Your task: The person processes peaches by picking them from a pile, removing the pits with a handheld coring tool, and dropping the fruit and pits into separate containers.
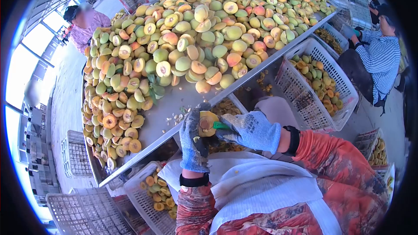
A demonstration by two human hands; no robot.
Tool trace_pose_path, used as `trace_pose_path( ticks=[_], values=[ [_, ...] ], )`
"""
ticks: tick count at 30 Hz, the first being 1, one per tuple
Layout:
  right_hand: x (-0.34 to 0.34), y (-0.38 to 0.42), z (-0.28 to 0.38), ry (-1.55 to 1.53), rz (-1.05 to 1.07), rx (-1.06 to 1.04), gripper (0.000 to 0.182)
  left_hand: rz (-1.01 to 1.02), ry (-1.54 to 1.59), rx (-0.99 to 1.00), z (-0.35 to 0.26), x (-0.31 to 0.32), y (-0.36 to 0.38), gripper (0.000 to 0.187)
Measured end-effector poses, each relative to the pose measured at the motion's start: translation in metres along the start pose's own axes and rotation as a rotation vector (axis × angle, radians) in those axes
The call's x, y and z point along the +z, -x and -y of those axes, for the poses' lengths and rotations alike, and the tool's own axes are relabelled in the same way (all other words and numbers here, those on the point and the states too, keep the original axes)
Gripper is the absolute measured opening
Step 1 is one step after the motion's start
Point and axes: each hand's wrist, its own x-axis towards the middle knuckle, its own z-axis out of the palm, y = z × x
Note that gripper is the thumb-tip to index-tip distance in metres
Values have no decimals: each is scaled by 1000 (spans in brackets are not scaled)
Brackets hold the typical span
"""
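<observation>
My left hand (194, 139), in a grey-blue glove with dark stained fingers, is closed around a yellow peach half (208, 124). Its cut face, brownish at the centre, is turned toward my right hand. In a matching glove, my right hand (254, 130) grips a small tool with a green handle (221, 125). The tool's tip meets the cut face, and its working end cannot be made out. Both hands are just on my side of the metal table's raised rim (167, 134). Beyond it lies a large heap of halved peaches (191, 39), green, yellow and reddish.
Below my hands is a crate of cut fruit (228, 105). A white crate of peach halves (320, 85) stands to the right, another crate (152, 198) at lower left. One person (370, 56) sits at right; another person (89, 28) is across the table at left.
</observation>
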Motion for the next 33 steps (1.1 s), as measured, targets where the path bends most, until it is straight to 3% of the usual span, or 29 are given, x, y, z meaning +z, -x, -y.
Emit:
trace_pose_path(
  ticks=[3,5,6,8,11,13,14,15,16,17,18,19,20,21,23,24,26,28,29,30,31,32,33],
  values=[
    [-6,4,0,-9,25,-8,29,16,-146,107,8,-6,0,29],
    [-4,6,-3,-62,43,-39,29,42,-865,473,12,-12,1,25],
    [-3,7,-3,-63,43,-38,29,43,-865,472,15,-10,3,25],
    [2,13,-1,-242,114,69,27,-84,-100,328,25,-1,7,23],
    [14,15,7,-488,122,128,26,-205,-110,306,9,12,17,23],
    [-6,13,18,-938,303,348,26,-183,-156,389,10,14,18,24],
    [39,16,-8,-842,9,-31,35,-136,-86,324,15,14,17,24],
    [-8,15,3,-901,330,237,41,-200,-128,258,14,19,12,26],
    [-4,15,-2,-1128,411,437,47,-144,-105,230,27,6,4,26],
    [-1,12,-5,-843,385,337,45,-132,24,87,45,-20,-11,26],
    [46,14,-24,-493,-40,51,40,-135,138,-58,57,-28,-29,25],
    [51,13,-25,-233,-119,50,39,-80,-290,74,35,0,-11,30],
    [57,13,-23,8,-184,45,40,-46,-723,219,6,24,16,37],
    [70,15,-25,24,-199,50,40,-124,-422,-16,-1,37,15,35],
    [93,15,-33,685,-175,-36,45,-69,-506,88,0,35,12,35],
    [85,13,-32,695,-183,-32,45,-31,-585,182,1,35,12,36],
    [69,11,-28,-22,-166,95,47,9,-654,288,4,40,11,36],
    [52,6,-9,-144,-254,64,41,-264,-291,307,7,52,18,38],
    [16,3,14,-551,20,294,38,-288,-236,300,13,39,12,39],
    [-3,0,27,-949,308,520,35,-280,-370,327,0,40,18,37],
    [16,-7,21,-1115,351,535,29,-250,-620,513,11,21,9,37],
    [33,-8,14,-1114,359,531,29,-216,-872,694,23,1,0,38],
    [36,-8,16,-1034,299,445,29,-223,-876,690,18,2,4,38]
  ],
)
